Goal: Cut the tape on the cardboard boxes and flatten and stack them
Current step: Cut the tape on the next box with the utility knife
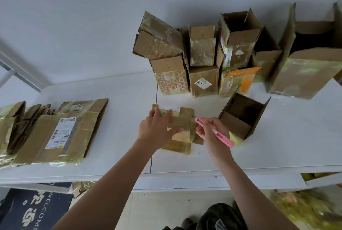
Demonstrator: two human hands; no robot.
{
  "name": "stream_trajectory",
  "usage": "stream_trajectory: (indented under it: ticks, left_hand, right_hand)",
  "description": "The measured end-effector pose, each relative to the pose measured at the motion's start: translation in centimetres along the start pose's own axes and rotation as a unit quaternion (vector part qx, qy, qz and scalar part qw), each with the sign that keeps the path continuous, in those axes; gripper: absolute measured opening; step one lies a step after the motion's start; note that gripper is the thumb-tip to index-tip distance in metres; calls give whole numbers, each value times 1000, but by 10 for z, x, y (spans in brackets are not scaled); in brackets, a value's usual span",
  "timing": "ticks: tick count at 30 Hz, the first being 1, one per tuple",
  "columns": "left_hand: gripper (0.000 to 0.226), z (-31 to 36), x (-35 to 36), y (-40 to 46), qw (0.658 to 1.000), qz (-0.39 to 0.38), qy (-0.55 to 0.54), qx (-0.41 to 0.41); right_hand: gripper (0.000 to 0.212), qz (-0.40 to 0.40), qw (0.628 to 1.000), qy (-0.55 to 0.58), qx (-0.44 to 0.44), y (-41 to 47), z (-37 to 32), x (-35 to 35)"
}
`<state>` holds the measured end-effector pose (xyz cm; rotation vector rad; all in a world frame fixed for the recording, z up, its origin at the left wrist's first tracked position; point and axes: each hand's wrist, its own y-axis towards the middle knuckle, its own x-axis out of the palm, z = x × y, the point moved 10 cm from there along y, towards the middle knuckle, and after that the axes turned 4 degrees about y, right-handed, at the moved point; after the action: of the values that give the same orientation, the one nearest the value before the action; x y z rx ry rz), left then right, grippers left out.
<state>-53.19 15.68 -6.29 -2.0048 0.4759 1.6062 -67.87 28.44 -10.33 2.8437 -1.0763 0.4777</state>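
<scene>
**Non-task surroundings, head view**

White counter set against a plain white wall; seam visible in counter top; dark doormat lettered "WELCOME" on floor lower left; pale floor below counter edge; dark shoes and trouser fabric at bottom centre; blurred yellowish heap lower right, unidentifiable.

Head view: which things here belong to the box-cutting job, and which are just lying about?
Job:
- small box, pressed flat by the left hand
- pink cutter, gripped in the right hand
- open box
- standing boxes
- flattened stack

Lying about:
- doormat
- scraps on the floor
</scene>
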Motion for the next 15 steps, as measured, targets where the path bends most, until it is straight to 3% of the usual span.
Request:
stream_trajectory:
  ticks: [7,15]
  left_hand:
    - [86,0,0,2,1000,-9,8,1]
    - [81,0,5,-7,990,-14,-138,8]
  right_hand:
    - [32,-43,994,-93,-42,-21,-5,0]
    - [9,-7,993,-84,-80,7,-36,-4]
